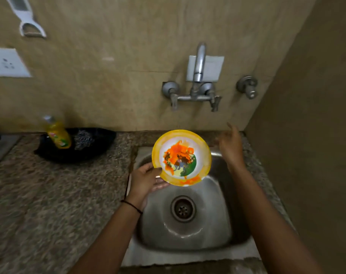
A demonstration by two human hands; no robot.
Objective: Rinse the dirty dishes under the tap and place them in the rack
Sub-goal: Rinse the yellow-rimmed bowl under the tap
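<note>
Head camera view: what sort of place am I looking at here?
Probably a home kitchen's washing-up corner: a steel sink set in a speckled stone counter, a wall-mounted tap above it, and a food-smeared plate held over the sink by the left hand.

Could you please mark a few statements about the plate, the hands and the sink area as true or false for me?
1. The left hand holds the plate over the sink. True.
2. The plate is clean. False: orange residue is smeared across it.
3. The right hand grips the tap. False: it is open, below the tap, holding nothing.
4. The soap bottle stands left of the sink. True.
</note>
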